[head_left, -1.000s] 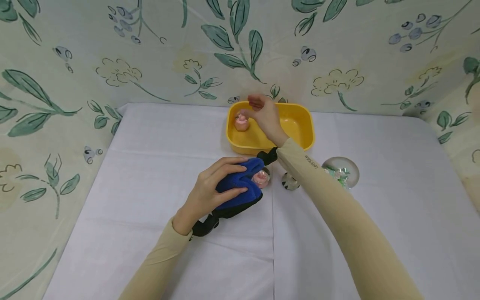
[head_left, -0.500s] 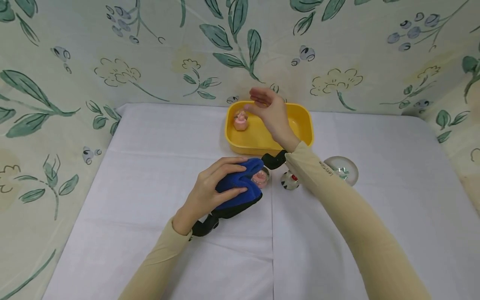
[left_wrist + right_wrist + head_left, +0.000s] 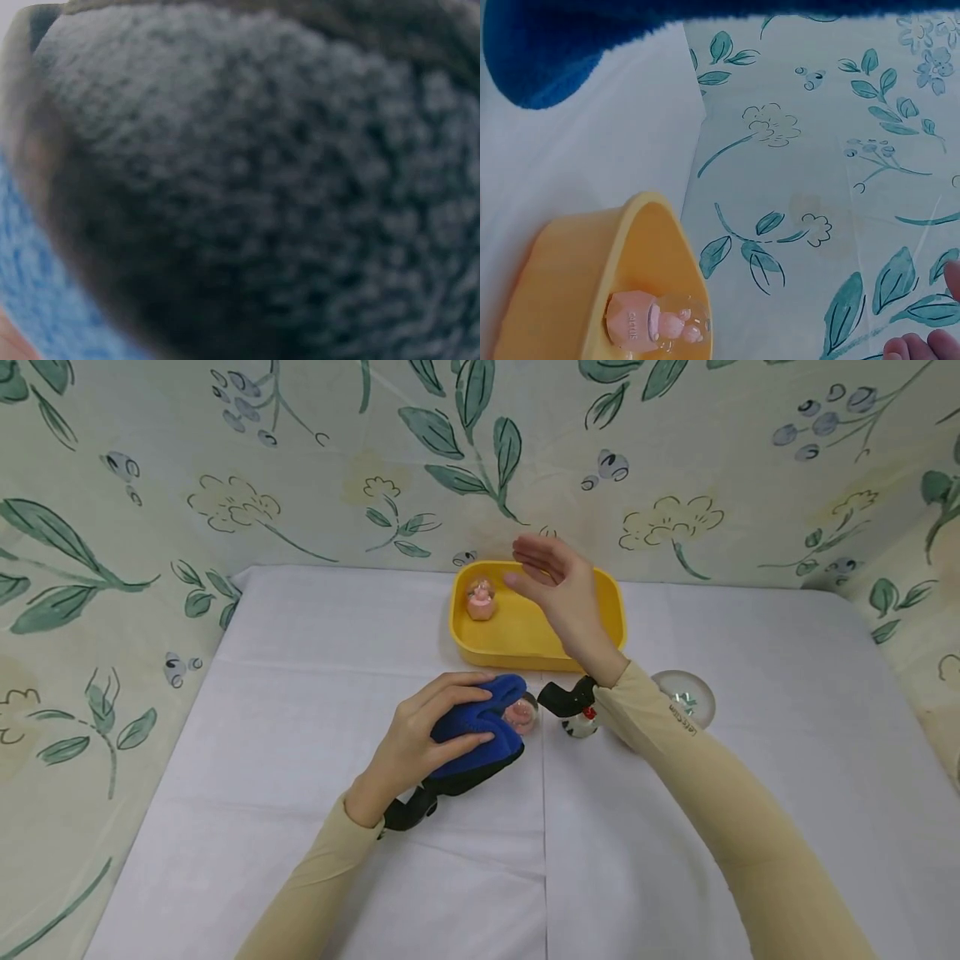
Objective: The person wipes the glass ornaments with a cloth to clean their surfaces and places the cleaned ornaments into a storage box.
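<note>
My left hand (image 3: 420,727) grips a folded plush cloth (image 3: 476,722), blue on one side and dark on the other. In the left wrist view, the dark pile of the cloth (image 3: 262,165) fills most of the picture. Close by the cloth's right edge is a small pink snow globe (image 3: 521,716), partly covered. My right hand (image 3: 566,597) is above the yellow bin (image 3: 517,652), fingers extended and holding nothing. Inside the bin, at its left end, stands another pink snow globe (image 3: 481,601); the right wrist view shows this snow globe (image 3: 656,322) with a pink figure under its clear dome.
Below my right wrist sits a small black-and-white ornament (image 3: 579,725) with a red detail, partly hidden. A larger clear glass dome (image 3: 686,697) lies to the right, beside the sleeve. White cloth covers the table (image 3: 337,627), and a leaf-patterned curtain (image 3: 300,460) rises behind it.
My right hand has drawn away from the pink snow globe in the bin, moving right and opening. The left hand and its cloth stay where they were.
</note>
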Tool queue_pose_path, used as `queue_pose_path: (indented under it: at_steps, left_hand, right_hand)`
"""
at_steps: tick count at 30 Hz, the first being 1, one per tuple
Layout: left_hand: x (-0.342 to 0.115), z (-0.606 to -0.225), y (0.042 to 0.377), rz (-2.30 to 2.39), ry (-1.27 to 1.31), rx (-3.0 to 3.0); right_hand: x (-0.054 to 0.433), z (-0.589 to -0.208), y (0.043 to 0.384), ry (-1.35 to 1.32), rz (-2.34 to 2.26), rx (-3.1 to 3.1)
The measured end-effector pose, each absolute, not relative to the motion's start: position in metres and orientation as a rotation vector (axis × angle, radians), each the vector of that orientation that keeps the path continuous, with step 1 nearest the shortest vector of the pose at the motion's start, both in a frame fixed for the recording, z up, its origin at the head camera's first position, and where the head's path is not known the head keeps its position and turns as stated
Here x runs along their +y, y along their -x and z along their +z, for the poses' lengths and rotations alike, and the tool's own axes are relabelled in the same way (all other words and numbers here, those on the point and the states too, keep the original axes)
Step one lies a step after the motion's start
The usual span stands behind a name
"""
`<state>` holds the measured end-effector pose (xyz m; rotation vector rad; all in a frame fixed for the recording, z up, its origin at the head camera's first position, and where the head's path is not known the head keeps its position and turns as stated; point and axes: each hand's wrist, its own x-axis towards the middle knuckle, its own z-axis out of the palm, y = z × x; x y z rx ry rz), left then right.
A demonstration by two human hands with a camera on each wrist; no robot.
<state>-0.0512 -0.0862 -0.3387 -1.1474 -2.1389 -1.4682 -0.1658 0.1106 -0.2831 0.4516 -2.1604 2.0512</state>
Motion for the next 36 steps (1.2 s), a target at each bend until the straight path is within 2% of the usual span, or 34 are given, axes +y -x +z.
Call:
queue_pose_path:
  at_steps: [36]
  left_hand:
    - [-0.089, -0.339, 0.054, -1.466, 1.141, -2.110]
  right_hand:
    - [0.138, -0.333, 0.098, -0.317, 2.206, -2.197]
